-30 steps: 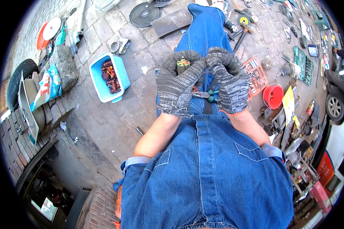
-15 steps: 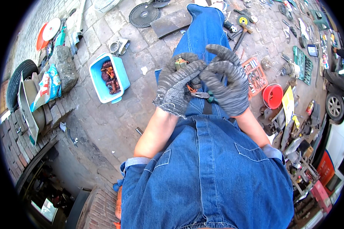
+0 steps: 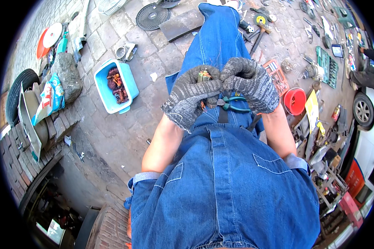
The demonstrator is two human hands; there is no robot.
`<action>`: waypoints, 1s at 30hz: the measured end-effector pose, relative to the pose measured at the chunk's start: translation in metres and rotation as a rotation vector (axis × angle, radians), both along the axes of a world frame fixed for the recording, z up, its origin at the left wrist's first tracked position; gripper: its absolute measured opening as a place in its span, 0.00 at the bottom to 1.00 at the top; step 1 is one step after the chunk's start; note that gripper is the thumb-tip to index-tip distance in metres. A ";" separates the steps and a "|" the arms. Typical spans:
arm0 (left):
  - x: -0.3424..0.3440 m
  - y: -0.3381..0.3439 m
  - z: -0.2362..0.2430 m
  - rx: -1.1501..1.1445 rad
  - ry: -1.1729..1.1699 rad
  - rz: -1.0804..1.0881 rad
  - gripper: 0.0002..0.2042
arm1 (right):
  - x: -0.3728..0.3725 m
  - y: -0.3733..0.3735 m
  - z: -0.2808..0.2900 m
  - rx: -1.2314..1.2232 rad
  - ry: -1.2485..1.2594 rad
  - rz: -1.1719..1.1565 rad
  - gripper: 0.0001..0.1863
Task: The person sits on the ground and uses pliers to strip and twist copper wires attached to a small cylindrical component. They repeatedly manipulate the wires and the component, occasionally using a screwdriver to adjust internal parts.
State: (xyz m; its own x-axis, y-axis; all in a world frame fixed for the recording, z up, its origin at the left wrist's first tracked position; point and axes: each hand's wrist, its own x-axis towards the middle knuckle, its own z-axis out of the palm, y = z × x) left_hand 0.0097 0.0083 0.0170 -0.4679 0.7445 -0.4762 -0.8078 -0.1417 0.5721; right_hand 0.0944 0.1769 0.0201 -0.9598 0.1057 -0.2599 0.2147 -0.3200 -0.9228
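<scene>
both gloved hands meet over the lap. left hand [image 3: 193,97] has its fingers clamped round a small motor armature [image 3: 204,76], coppery windings poking out. right hand [image 3: 250,84] curls shut beside it, green-handled pliers [image 3: 235,104] just underneath.

Taking the blue plastic tub [image 3: 114,87] on the paving as the landmark, 1 printed bag [image 3: 50,98] is lying well to its left, against a grey stone; it is showing white, blue and red panels and is sagging, crumpled. Far to the right of the tub, a yellow card or label [image 3: 312,108] is standing tilted just beside a red bucket. Farther right and lower, an orange-red package or panel [image 3: 355,179] is leaning near a white car.
</scene>
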 end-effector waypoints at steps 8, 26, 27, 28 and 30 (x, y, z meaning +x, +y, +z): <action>-0.001 -0.001 -0.004 -0.102 0.201 -0.092 0.11 | -0.001 0.002 -0.004 0.055 -0.041 -0.493 0.07; 0.003 -0.003 -0.026 -0.354 0.426 -0.024 0.12 | 0.002 -0.039 -0.017 0.205 -0.204 -0.343 0.05; 0.002 -0.004 -0.029 -0.343 0.411 -0.034 0.12 | 0.002 -0.038 -0.017 0.197 -0.210 -0.324 0.05; 0.000 -0.005 -0.033 -0.327 0.400 -0.045 0.11 | 0.002 -0.036 -0.021 0.202 -0.216 -0.295 0.05; -0.001 -0.007 -0.043 -0.380 0.482 -0.083 0.11 | 0.002 -0.032 -0.034 0.213 -0.226 -0.238 0.06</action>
State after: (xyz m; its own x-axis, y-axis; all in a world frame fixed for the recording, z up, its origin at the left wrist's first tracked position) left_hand 0.0087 0.0013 -0.0256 -0.6444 0.6072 -0.4648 -0.4455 0.1959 0.8736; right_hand 0.0963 0.1452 -0.0137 -0.8229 0.3928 -0.4105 0.3633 -0.1917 -0.9117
